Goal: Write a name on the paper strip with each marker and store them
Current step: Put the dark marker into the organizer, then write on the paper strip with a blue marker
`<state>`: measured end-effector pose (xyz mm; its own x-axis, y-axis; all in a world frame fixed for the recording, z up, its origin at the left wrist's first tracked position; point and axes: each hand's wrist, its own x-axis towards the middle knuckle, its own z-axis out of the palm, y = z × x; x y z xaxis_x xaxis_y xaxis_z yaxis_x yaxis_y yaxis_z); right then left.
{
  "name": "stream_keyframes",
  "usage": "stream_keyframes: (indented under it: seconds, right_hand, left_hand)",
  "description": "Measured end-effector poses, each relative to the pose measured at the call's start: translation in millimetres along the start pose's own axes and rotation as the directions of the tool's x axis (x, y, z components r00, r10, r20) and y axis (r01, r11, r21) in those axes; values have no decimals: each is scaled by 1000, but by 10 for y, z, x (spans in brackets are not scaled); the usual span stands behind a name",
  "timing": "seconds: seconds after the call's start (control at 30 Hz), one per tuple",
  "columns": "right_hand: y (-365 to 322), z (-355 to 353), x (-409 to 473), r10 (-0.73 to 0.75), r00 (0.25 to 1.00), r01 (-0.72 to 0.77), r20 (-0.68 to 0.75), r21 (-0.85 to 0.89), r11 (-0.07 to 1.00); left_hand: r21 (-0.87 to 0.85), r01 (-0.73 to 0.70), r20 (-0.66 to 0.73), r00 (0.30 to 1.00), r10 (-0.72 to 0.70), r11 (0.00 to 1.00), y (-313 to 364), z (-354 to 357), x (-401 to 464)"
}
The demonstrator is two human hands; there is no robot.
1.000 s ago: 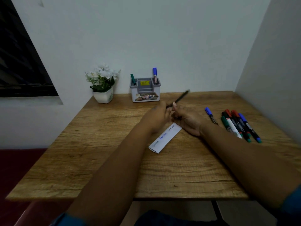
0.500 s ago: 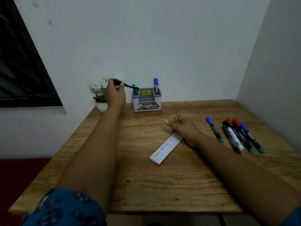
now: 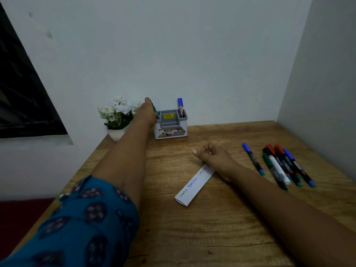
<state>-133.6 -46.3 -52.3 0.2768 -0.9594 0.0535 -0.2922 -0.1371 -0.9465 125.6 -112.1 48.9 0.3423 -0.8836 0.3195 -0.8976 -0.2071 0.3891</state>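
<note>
Two bare forearms reach out over a wooden table [image 3: 221, 237], the left one leaving a blue patterned sleeve [image 3: 81, 224] at the near edge. Nearest on the tabletop lies the paper strip [image 3: 194, 185], slanted, with faint and blue handwriting along it. Its far end is tucked under the heel of the right hand [image 3: 213, 157], which rests on the wood with fingers curled into a loose fist, thumb laid along the side; nothing is visible inside that fist. Right of that hand a blue-capped marker [image 3: 253, 158] lies alone, and just beyond it a cluster of markers [image 3: 285, 166] with green, red, black and blue caps lies side by side, touching. At the far edge, against the wall, stands a grey organiser [image 3: 171, 125] with a blue marker [image 3: 180, 106] upright in its right compartment. The left hand [image 3: 147, 112] sits at the organiser's left compartment, apparently pinching a dark marker [image 3: 155, 110] there, though the fingers face away. Behind it is a white flower pot [image 3: 117, 116].
</note>
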Motion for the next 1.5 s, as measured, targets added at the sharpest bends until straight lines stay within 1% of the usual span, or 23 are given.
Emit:
stream_keyframes:
  seconds: [0.1,0.17,0.23,0.3,0.37,0.5,0.6,0.63,0.7,0.73,0.77,0.8,0.87,0.97,1.03,1.07,1.13,1.17,1.2,1.27,1.37,1.43,1.5]
  right_hand:
    - [-56,-30,-51,2,999,-3,49,18,1000]
    - [-95,-59,-99,14,996,-19,93,58,998]
    - [-153,-70,-130,43,995,-57,93,161,985]
    - [-174,-72,-130,99,991,-126,95,354,926]
    - [-187,-69,-126,131,985,-168,108,507,845]
    - [-188,-97,-149,145,987,-161,71,503,849]
    - [-165,-100,-197,57,998,-66,36,362,930]
    - [-166,-116,-209,9,1000,-10,4,282,959]
    - [-196,-249,-201,-180,974,168,-134,-92,981]
    - [-199,-352,-177,-289,939,211,-184,-354,911]
    - [-192,-477,-142,-338,916,150,-218,-593,791]
    - [-182,-605,-113,-310,914,16,-260,-744,668]
    - [-156,-792,-103,-154,924,-221,-351,-816,535]
    - [-137,-853,-118,34,940,-291,-338,-750,595]
    - [-148,-834,-102,-2,961,-194,-275,-685,702]
    - [-148,-805,-97,-32,970,-121,-240,-597,793]
    - [-161,-716,-96,-22,991,0,-133,-163,987]
    - [-162,-664,-106,-2,999,7,-48,99,995]
    - [-168,-621,-131,16,998,-34,61,307,951]
    - [-167,-568,-200,4,963,-144,269,503,852]
    - [-116,-531,-254,-40,894,-236,446,546,804]
    - [-103,-492,-253,-25,898,-235,440,527,817]
    - [-107,-439,-225,6,926,-204,377,488,848]
  left_hand:
    - [138,-16,-186,982,42,990,107,69,-104]
    - [121,-130,-223,963,154,984,318,114,-323]
    - [-25,-263,-84,962,261,964,550,205,-649]
    - [-130,-271,126,950,287,954,704,335,-1017]
    - [-156,-216,298,920,255,964,771,439,-1280]
    - [-275,-35,410,900,150,961,744,451,-1526]
    - [-440,169,531,841,104,882,691,442,-1687]
    - [-444,166,544,831,117,881,674,437,-1709]
    - [-452,150,555,819,145,879,661,433,-1730]
    - [-463,154,557,816,152,873,667,415,-1745]
    - [-469,154,556,817,156,870,671,405,-1758]
    - [-463,147,552,819,155,874,679,401,-1767]
    - [-435,105,533,830,162,894,691,420,-1789]
    - [-450,67,484,856,181,890,708,437,-1830]
    - [-451,26,449,870,202,892,707,446,-1846]
    - [-443,0,431,877,213,896,709,451,-1859]
    - [-422,-34,399,890,219,906,701,472,-1873]
    - [-402,-62,374,899,226,913,695,483,-1877]
    - [-373,-111,339,908,247,921,696,494,-1880]
    - [-314,-225,279,907,316,922,699,507,-1896]
    - [-260,-364,296,852,433,894,709,507,-1925]
    - [-279,-398,337,811,478,874,705,518,-1928]
    - [-329,-352,393,793,466,876,715,509,-1933]
